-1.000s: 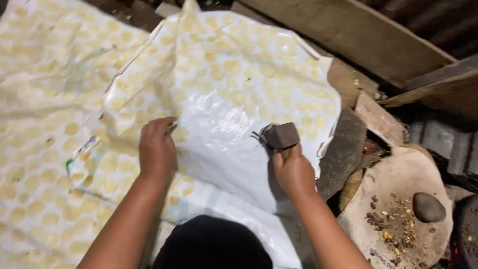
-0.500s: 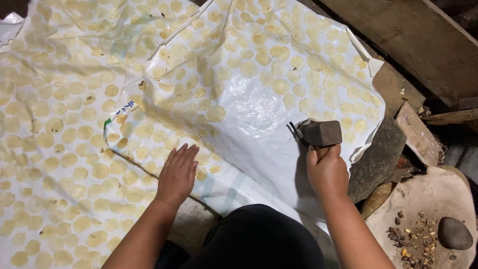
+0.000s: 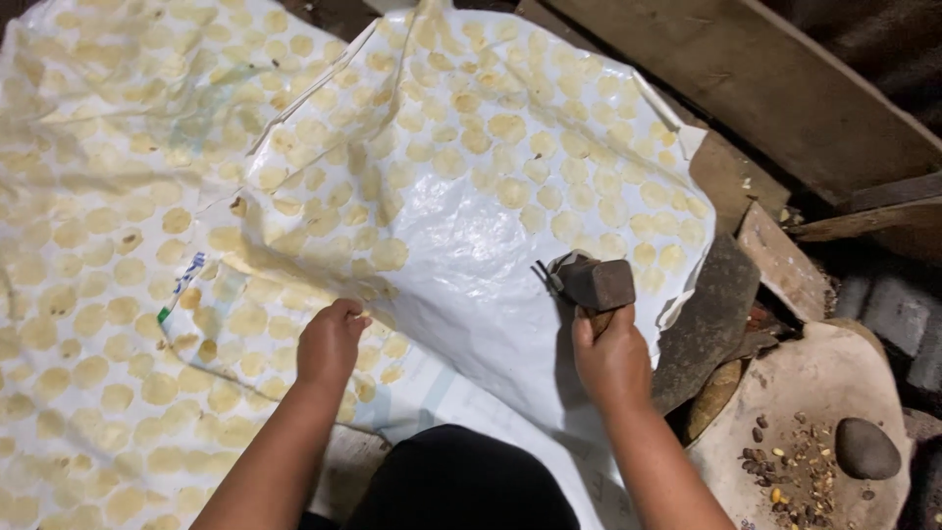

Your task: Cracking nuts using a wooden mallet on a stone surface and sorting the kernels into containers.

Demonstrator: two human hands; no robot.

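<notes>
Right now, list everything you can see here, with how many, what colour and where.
plastic sheets: overlapping, count unclear, white, spread across the floor
flattened discs: many, pale yellow, in rows on the sheets
hammer: one, dark, over a bare part of the sheet
wooden planks: several, brown, upper right
flat stone: one, tan, lower right, with seeds
round pebble: one, grey, on that stone
left hand: on the sheet
right hand: gripping the hammer

I am in a rough, home-style food workshop on the ground: white plastic sheets [image 3: 471, 196] covered with rows of flattened yellow discs, weathered wooden planks [image 3: 746, 88] beside them, a flat stone slab [image 3: 814, 393] strewn with seeds and husks, and a round pounding stone [image 3: 867, 449].
</notes>
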